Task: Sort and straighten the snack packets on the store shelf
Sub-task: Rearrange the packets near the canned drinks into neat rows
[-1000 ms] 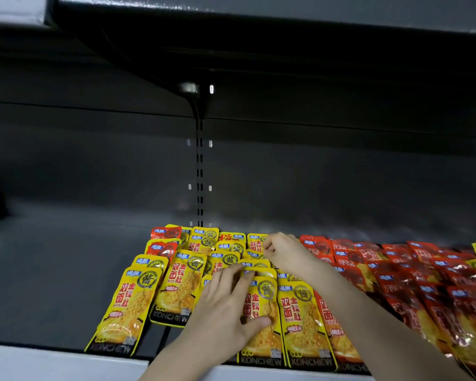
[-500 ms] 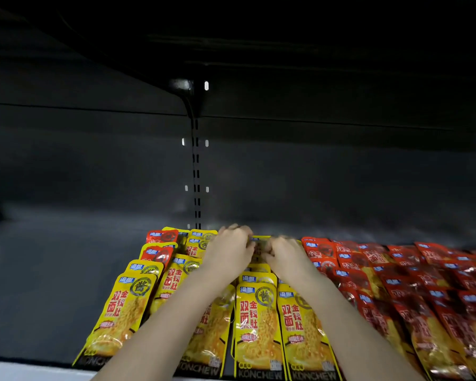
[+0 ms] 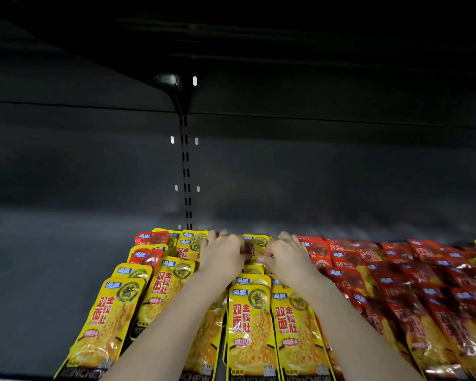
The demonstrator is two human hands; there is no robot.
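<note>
- The fingertips of both hands were blurred, and the forearms hid parts of the yellow rows point(image 3: 107, 320) in front of the post point(image 3: 187, 174).
- The front packets' lower ends, and the red packets point(image 3: 412, 284) to the right of the post, were cut off at the frame edge.
- The left hand point(image 3: 222, 253) and right hand point(image 3: 287, 255) lay in front of the post and slightly to its right. Each grip pinched a side edge of the yellow packet point(image 3: 254, 247) between them.
- That packet lay on the shelf point(image 3: 52, 270), long axis running front to back, blue-labelled end toward the back wall behind the post.
- Two stray red packets point(image 3: 150, 239) lay among the yellow ones, just left of the post.
</note>
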